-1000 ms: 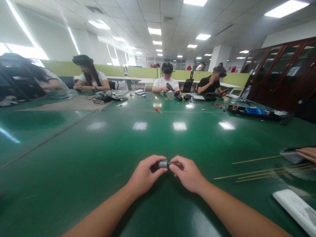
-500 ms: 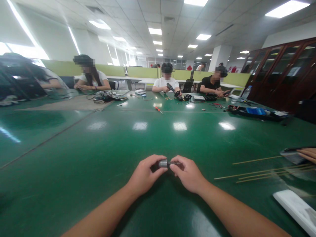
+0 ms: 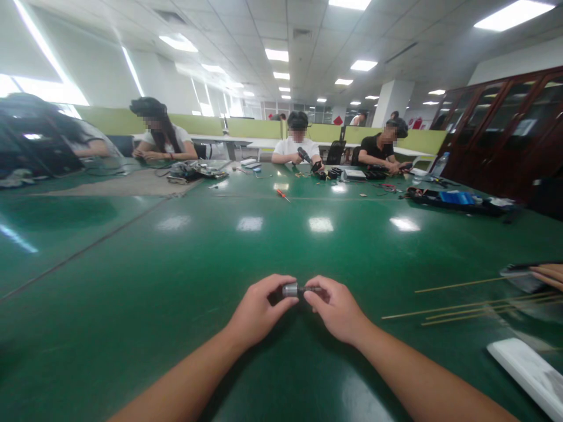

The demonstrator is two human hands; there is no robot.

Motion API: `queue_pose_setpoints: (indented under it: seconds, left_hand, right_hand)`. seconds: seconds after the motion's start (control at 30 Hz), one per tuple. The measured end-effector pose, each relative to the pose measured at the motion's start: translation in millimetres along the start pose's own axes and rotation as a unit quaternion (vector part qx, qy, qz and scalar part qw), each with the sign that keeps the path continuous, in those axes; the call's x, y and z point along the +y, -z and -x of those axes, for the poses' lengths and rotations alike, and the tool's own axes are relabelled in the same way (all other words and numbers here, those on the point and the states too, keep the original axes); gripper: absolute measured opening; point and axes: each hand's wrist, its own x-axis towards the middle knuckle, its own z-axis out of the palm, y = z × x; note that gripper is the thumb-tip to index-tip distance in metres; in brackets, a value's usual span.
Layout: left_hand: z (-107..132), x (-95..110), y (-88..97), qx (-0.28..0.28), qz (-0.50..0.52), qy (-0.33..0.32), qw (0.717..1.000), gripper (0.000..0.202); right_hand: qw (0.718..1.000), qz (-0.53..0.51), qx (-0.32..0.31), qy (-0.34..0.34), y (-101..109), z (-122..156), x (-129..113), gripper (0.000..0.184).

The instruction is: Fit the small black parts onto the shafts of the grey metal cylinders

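Note:
Both my hands meet low over the green table (image 3: pixel 185 258) near its front edge. My left hand (image 3: pixel 259 310) pinches a small grey metal cylinder (image 3: pixel 290 289) between thumb and fingers. My right hand (image 3: pixel 336 309) is closed on a thin dark shaft (image 3: pixel 310 289) that sticks out of the cylinder's right end. The two pieces are held end to end, just above the table top. What lies under my palms is hidden.
Thin wooden sticks (image 3: pixel 457 306) lie to the right, beside another person's fingers (image 3: pixel 548 274) and a white flat object (image 3: pixel 528 370). A red screwdriver (image 3: pixel 281 194) lies farther back. Three people sit at the far side among tools and a black tray (image 3: pixel 457 201).
Almost nothing differs. My hands keep the same grip on the cylinder and shaft; the view has shifted very slightly.

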Motion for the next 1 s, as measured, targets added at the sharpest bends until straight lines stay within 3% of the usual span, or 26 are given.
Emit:
queue_pose_setpoints:
  seconds: [1.0]
  left_hand:
    - [0.0,-3.0,1.0,0.014,-0.002,-0.015,1.0,0.028]
  right_hand:
    - [1.0,-0.007,0.005,0.001,0.0,-0.6,-1.4,0.016]
